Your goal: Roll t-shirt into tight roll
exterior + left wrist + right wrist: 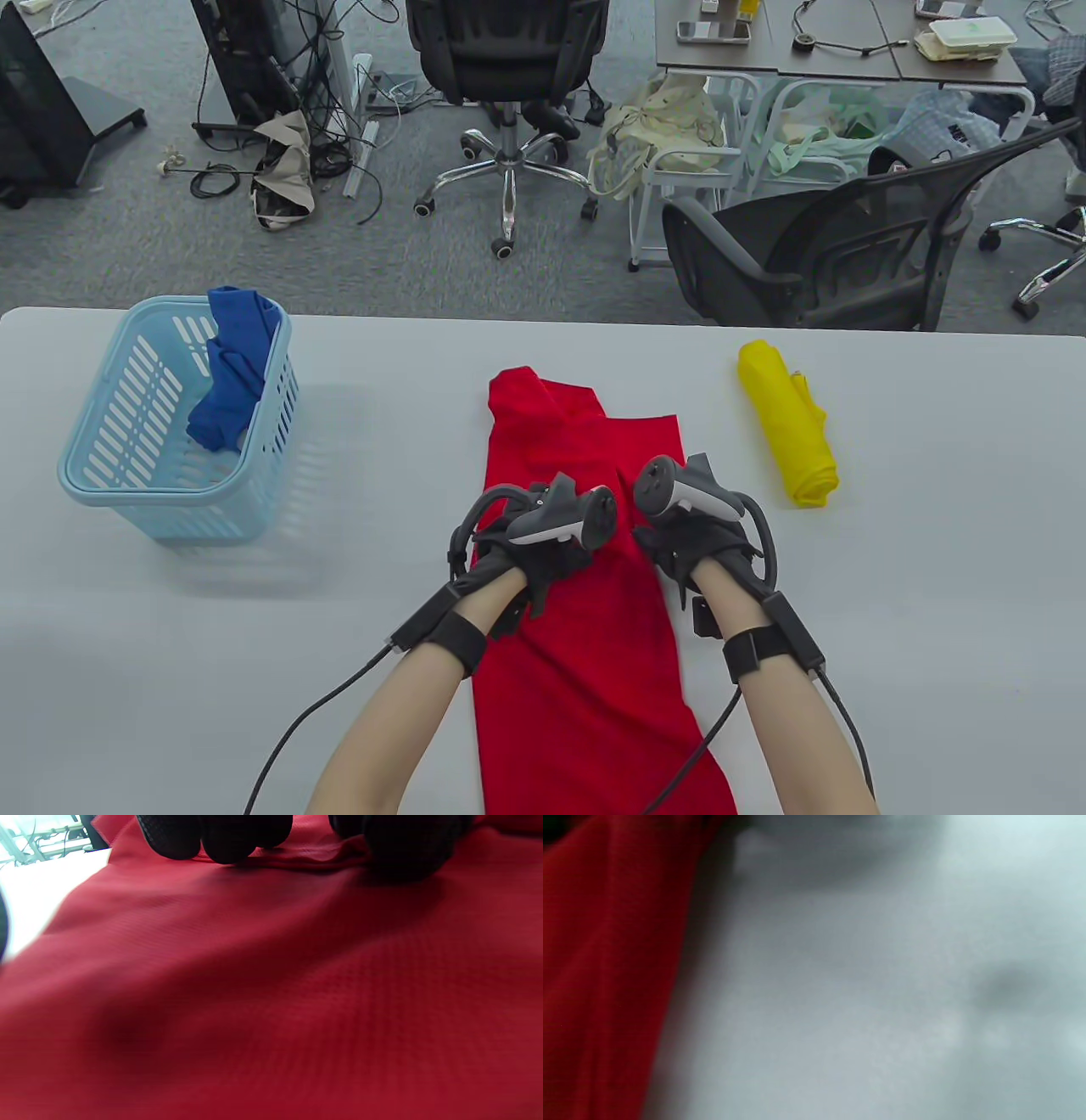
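Note:
A red t-shirt (585, 679) lies folded into a long strip down the middle of the grey table (933, 594). Its far end is bunched and its near end reaches the table's front edge. My left hand (530, 552) rests on the strip's left side, and its fingertips (220, 840) press down on the red cloth (271, 984) beside a small ridge of fabric. My right hand (691, 543) sits at the strip's right edge with its fingers hidden under the tracker. The right wrist view shows only the shirt's edge (606, 963) and bare table (882, 984).
A rolled yellow t-shirt (793, 433) lies to the right of the red one. A light blue basket (161, 497) stands at the far left with a blue garment (233, 365) hanging in it. Office chairs (814, 255) stand beyond the table's far edge.

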`<state>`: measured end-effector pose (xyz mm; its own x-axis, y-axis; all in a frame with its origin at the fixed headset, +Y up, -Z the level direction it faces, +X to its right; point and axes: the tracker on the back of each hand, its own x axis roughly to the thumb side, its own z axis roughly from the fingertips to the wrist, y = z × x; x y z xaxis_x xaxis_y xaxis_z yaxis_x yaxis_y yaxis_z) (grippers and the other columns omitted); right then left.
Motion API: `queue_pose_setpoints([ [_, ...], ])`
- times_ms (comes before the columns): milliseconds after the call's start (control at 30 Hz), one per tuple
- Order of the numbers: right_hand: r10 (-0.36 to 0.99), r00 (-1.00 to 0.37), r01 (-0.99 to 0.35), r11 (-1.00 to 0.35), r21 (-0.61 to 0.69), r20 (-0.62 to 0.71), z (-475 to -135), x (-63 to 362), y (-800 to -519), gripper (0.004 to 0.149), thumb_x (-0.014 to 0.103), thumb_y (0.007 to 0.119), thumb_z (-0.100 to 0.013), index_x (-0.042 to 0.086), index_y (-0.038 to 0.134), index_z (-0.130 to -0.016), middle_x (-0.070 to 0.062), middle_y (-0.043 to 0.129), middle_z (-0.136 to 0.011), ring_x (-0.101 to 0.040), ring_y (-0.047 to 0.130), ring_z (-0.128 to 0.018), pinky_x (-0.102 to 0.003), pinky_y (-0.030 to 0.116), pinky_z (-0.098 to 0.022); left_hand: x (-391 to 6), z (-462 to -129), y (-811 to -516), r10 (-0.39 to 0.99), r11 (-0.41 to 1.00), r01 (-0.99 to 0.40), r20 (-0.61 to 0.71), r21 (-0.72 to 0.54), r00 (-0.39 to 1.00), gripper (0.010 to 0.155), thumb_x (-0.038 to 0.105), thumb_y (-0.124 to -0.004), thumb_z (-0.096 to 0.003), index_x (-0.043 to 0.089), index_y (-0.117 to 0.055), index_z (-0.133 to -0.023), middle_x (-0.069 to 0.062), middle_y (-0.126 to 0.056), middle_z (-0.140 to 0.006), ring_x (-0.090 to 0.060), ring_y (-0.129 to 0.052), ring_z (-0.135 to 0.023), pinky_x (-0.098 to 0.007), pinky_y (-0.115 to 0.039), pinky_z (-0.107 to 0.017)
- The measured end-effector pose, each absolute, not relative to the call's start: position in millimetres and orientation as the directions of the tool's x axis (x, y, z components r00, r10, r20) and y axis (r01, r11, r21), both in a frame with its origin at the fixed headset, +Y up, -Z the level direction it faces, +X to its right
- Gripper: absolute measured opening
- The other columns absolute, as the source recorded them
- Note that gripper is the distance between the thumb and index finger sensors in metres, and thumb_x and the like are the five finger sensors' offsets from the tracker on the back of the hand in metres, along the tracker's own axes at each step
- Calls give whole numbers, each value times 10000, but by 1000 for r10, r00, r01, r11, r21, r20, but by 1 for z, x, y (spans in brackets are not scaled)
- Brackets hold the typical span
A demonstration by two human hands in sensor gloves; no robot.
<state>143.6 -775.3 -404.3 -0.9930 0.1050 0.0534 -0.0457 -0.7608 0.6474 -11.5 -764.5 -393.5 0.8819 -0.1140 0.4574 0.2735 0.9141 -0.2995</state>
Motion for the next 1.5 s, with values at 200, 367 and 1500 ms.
queue_pose_setpoints([
  [200,17,-999,-36,-768,639,-36,-411,168,-773,656,414,416,-658,229,-8,-1123,-99,-79,-1149,-410,-41,-1086,-618,211,-763,-41,-392,-744,-483,851,524,444,34,755,404,404,-662,-521,373,-682,-923,8,-681,-1091,-282,-729,-1019,-562,-615,-771],
  [367,65,-990,-130,-778,615,-127,-412,190,-777,649,401,396,-661,227,-24,-1123,-92,-106,-1145,-408,-80,-1074,-616,176,-759,-143,-405,-691,-885,463,886,63,26,461,498,377,-670,-537,396,-601,-1030,-80,-581,-1195,-354,-673,-1076,-577,-631,-763],
  [1500,-63,-984,133,-877,461,164,-318,96,-743,798,567,447,-634,79,157,-1195,-319,157,-1183,-633,235,-1052,-634,432,-725,-108,-327,-741,-264,901,342,288,-267,920,727,617,-421,-519,259,-431,-1152,-143,-600,-1192,-317,-815,-942,-484,-736,-694],
])
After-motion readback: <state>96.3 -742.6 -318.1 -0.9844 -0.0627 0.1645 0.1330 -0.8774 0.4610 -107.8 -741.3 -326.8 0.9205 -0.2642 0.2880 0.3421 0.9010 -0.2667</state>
